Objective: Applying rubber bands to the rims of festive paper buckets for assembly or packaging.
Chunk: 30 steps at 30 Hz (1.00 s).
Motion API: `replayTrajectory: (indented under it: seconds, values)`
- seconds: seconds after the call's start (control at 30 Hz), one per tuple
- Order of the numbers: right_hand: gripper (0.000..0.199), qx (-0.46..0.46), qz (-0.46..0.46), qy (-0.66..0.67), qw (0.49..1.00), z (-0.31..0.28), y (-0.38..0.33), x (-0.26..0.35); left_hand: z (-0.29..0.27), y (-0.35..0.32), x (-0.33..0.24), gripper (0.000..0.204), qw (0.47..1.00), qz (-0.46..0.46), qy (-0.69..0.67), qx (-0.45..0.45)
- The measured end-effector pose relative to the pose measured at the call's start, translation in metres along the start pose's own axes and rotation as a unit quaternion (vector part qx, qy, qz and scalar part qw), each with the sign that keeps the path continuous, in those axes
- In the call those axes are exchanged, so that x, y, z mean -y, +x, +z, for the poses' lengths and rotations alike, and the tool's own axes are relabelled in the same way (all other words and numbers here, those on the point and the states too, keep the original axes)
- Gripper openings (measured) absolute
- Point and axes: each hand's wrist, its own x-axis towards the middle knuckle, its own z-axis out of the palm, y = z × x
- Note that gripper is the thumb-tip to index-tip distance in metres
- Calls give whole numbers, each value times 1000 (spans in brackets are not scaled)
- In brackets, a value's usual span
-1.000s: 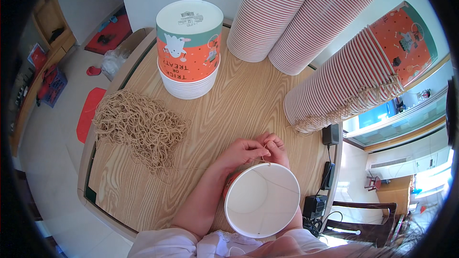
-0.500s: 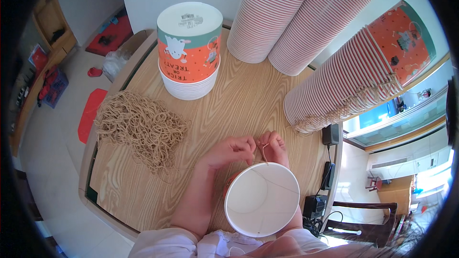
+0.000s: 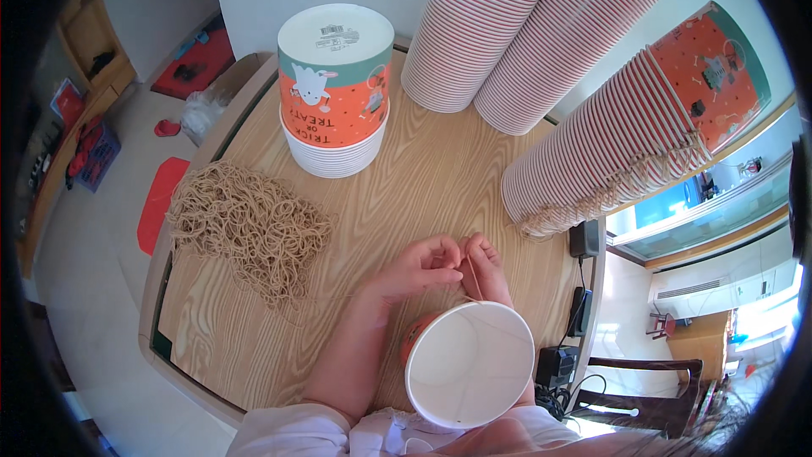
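Hands meet just above the rim of a white-lined paper bucket (image 3: 470, 364) that sits at the near edge of the tabletop (image 3: 423, 178). Left hand (image 3: 412, 271) and right hand (image 3: 484, 267) both pinch a thin brown string (image 3: 470, 281) between closed fingers. Loose twine (image 3: 245, 224) is heaped to the left, and nested buckets (image 3: 336, 93) stand behind.

Daylight was bright and even over my table (image 3: 406, 195), with only soft shadows under my hands. The window (image 3: 719, 203) on my right glared pale blue. Straight edges bent toward the black rim, and the far corners blurred.
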Motion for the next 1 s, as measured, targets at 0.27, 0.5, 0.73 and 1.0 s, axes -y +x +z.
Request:
replayTrajectory:
  seconds: [0.27, 0.5, 0.73, 1.0]
  values:
    - [14, 1, -14, 38, 999, 0, 1, 0, -17, 2, 3, 24, 953, 44, 277, 118]
    - [14, 22, 23, 17, 999, -13, 2, -3, -9, 7, 13, 27, 968, 26, 240, 68]
    - [12, 25, -2, -8, 1000, -8, 3, -4, -13, 8, 22, 20, 971, 37, 230, 58]
    - [13, 93, -39, 53, 993, -7, 6, -11, -13, 13, 18, 18, 983, -31, 81, -164]
